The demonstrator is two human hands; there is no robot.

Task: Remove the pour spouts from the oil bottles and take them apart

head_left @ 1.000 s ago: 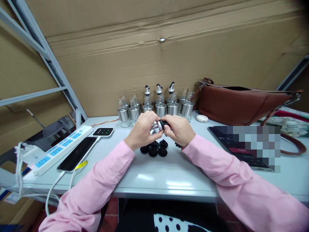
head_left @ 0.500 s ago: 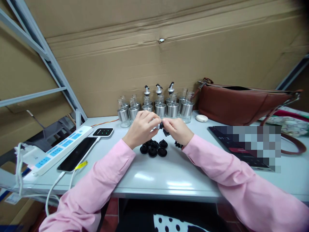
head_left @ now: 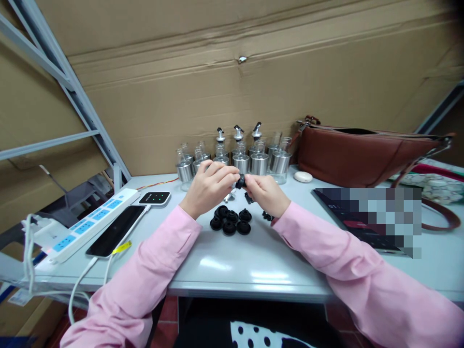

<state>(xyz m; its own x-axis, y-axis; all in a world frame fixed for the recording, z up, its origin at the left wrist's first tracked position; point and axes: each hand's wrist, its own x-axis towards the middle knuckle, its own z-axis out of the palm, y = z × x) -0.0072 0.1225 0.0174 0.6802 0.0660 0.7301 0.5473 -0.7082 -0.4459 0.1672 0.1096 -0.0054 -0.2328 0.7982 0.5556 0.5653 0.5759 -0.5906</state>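
My left hand [head_left: 211, 187] is closed on a small oil bottle pour spout, mostly hidden by the fingers, with a sliver of its light part showing. A black stopper [head_left: 240, 181] sits at the end of that spout, between the two hands. My right hand [head_left: 268, 194] pinches the stopper from the right. Below the hands, several black stoppers [head_left: 229, 227] lie in a cluster on the table. Small black pieces [head_left: 268, 216] rest by my right wrist, and more black pieces [head_left: 249, 197] lie under its fingers. Light-coloured parts [head_left: 231, 195] are partly hidden beneath my left hand.
Glass bottles with steel sleeves [head_left: 259, 164] stand in rows at the back; three carry pour spouts [head_left: 238, 131]. A brown bag [head_left: 355, 157] and a tablet [head_left: 333, 212] are on the right. At left lie a power strip [head_left: 96, 224], a phone [head_left: 116, 232] and cables.
My left hand has shifted slightly up and left, showing more of the black stopper. More of the stopper cluster and the light parts beneath is visible. My right hand stays almost in place.
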